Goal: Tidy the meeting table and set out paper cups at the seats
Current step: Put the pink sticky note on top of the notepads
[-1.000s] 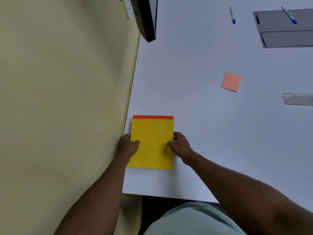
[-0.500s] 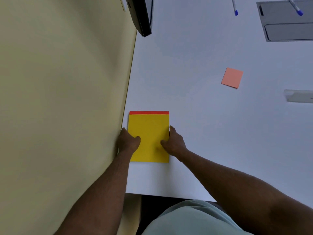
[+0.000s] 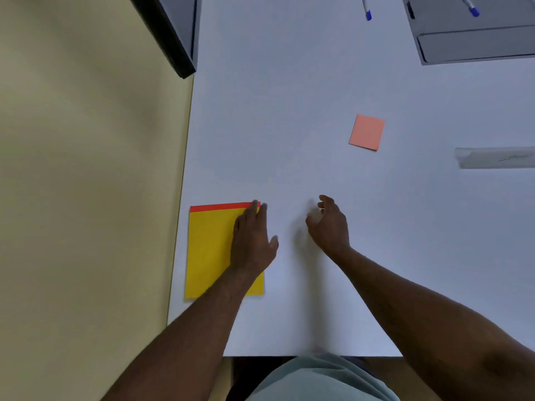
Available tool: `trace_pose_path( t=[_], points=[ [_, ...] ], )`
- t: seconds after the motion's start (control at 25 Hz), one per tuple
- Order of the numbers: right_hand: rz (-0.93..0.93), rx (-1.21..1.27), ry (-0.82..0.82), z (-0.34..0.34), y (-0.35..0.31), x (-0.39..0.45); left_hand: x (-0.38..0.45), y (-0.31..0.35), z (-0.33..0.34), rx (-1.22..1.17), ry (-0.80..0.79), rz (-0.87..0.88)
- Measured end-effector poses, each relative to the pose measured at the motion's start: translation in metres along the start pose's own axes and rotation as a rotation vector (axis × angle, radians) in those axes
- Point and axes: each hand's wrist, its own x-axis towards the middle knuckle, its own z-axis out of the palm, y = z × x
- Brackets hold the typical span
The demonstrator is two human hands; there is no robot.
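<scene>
We have the flat yellow paper pad with the red top strip (image 3: 212, 250) lying at the worktop's (image 3: 289, 125) near-left corner, its left side along the left edge. Our left hand (image 3: 252, 241) is over its right side with straight fingers, whether pressing or just above we cannot tell, its grip apart and holding nothing. Our right hand (image 3: 330, 224) hovers just right of the pad, fingers loosely curled and empty.

With the pad squared to the corner, the step in hand looks like gathering the loose items next — the small pink square sticky note (image 3: 366, 132) sits toward the middle, well apart from the pad. We should reach with the right hand and pinch the note by an edge rather than slide it. Two blue-capped pens (image 3: 367, 11), a grey laptop (image 3: 474, 39) at the far right and a clear plastic ruler (image 3: 495, 157) at the right edge also wait. No paper cups are in sight yet.
</scene>
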Motion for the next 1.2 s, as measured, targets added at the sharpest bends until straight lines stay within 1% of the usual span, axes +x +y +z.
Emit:
trace_pose_path(
  t=[0.08, 0.2, 0.32, 0.48, 0.68, 0.76, 0.88, 0.96, 1.04, 1.2],
  points=[
    [-0.006, -0.03, 0.032, -0.016, 0.007, 0.022, 0.014, 0.025, 0.008, -0.01, -0.161, 0.128],
    [-0.019, -0.084, 0.07, -0.044, 0.019, 0.07, 0.045, 0.061, 0.027, 0.07, -0.387, 0.175],
    [-0.05, -0.143, 0.087, -0.062, 0.025, 0.107, 0.065, 0.075, 0.035, 0.157, -0.491, 0.191],
    [-0.113, -0.231, 0.092, -0.082, 0.032, 0.152, 0.088, 0.079, 0.037, 0.265, -0.51, 0.16],
    [-0.112, -0.331, 0.09, -0.104, 0.031, 0.21, 0.106, 0.085, 0.041, 0.299, -0.523, 0.096],
    [-0.101, -0.385, 0.049, -0.114, 0.027, 0.236, 0.109, 0.086, 0.046, 0.292, -0.52, 0.079],
    [-0.1, -0.515, -0.073, -0.126, 0.023, 0.261, 0.11, 0.084, 0.049, 0.281, -0.517, 0.07],
    [-0.081, -0.615, -0.123, -0.132, 0.02, 0.27, 0.111, 0.084, 0.049, 0.283, -0.518, 0.068],
    [-0.033, -0.657, -0.136, -0.136, 0.019, 0.274, 0.111, 0.085, 0.049, 0.297, -0.525, 0.068],
    [0.115, -0.597, -0.118, -0.14, 0.023, 0.271, 0.11, 0.085, 0.047, 0.29, -0.532, 0.067]
  ],
)
